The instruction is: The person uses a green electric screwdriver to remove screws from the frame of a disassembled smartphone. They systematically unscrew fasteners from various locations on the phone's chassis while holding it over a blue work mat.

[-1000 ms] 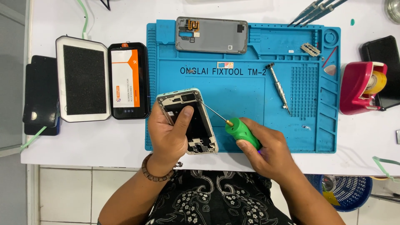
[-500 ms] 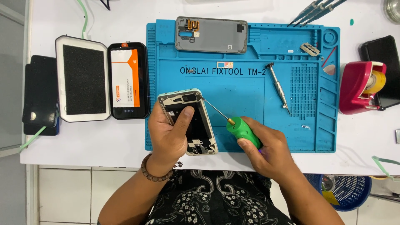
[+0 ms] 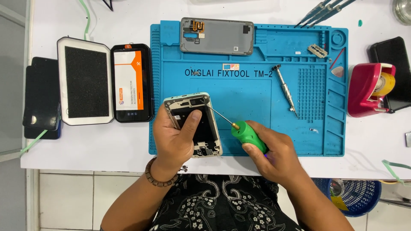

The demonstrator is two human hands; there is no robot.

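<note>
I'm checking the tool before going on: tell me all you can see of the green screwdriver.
The green screwdriver has a stubby, glossy plastic-looking green handle, a brass-coloured collar and a thin metal shaft. It lies tilted, tip up-left, reaching the upper edge of the opened phone. The right hand grips its handle over the blue mat.

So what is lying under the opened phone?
The opened phone lies on the blue repair mat. The left hand covers its left side, so anything under that part cannot be seen.

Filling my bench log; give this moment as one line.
left hand steadies opened phone | right hand holds green screwdriver | tip at phone's upper edge
</note>
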